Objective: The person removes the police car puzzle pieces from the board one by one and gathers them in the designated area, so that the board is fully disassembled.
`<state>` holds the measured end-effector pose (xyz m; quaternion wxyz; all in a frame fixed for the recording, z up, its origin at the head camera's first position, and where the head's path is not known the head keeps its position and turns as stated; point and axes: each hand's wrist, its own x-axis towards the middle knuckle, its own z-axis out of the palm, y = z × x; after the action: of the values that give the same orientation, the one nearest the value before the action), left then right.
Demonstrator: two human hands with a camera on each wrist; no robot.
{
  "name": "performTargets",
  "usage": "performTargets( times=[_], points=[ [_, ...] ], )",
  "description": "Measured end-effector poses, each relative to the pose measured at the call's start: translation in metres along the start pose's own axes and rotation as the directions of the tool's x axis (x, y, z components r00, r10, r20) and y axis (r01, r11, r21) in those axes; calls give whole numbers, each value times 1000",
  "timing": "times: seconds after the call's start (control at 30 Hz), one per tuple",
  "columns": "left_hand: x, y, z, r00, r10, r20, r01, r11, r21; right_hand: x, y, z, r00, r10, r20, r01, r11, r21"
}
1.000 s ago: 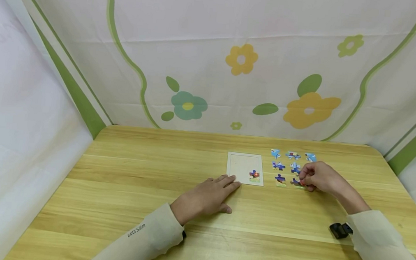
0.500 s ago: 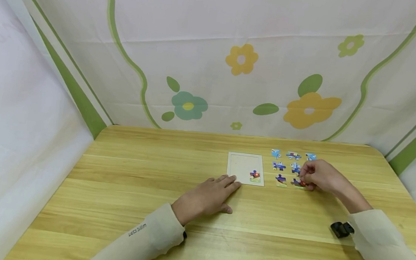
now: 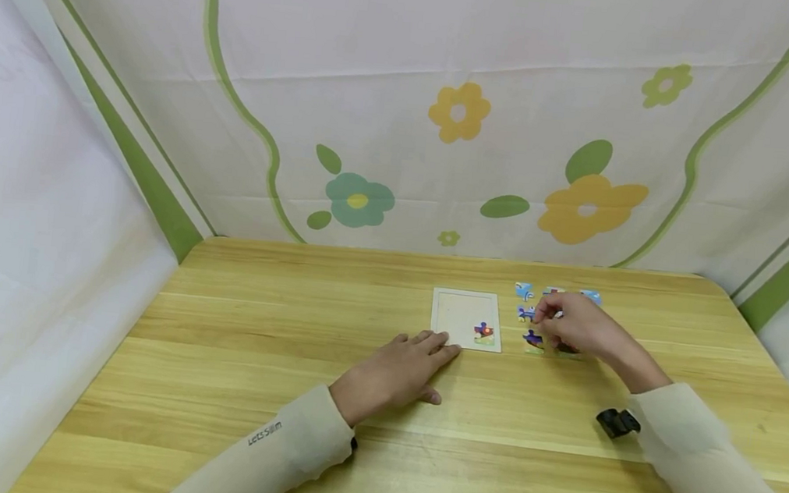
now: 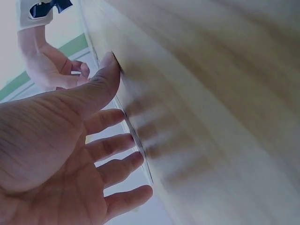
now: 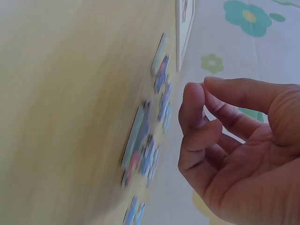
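My left hand lies flat with its fingers spread, fingertips on the near left corner of a white puzzle board. In the left wrist view, the fingers of this hand are stretched along the board's edge. One dark, colourful jigsaw piece sits in the board's near right corner. My right hand hovers over loose jigsaw pieces to the board's right. In the right wrist view, the right hand has curled fingers, with thumb and index tips close together and no piece showing between them.
The loose pieces lie in rows, including blue ones at the back and a green-edged one; my right hand covers some in the head view. A flower-printed cloth hangs behind the wooden table.
My right hand has left the red-spotted piece in the near row and moved left and upward over the pieces. My left hand stays at the board's corner.
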<state>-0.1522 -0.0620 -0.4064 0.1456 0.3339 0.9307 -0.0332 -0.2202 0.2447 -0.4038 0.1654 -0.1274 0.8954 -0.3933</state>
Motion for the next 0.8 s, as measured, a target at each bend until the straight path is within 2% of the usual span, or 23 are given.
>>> performTargets(
  times=[0.2, 0.5, 0.8],
  points=[
    [1, 0, -2, 1000, 5, -6, -5, 1000, -15, 11, -11, 11, 999, -24, 22, 23, 1000, 14],
    [3, -2, -1, 1000, 12, -8, -12, 1000, -16, 22, -26, 28, 994, -99, 51, 97, 995, 39],
    [5, -1, 1, 1000, 19, -16, -19, 1000, 2, 30, -32, 38, 995, -82, 50, 81, 996, 24]
  ],
)
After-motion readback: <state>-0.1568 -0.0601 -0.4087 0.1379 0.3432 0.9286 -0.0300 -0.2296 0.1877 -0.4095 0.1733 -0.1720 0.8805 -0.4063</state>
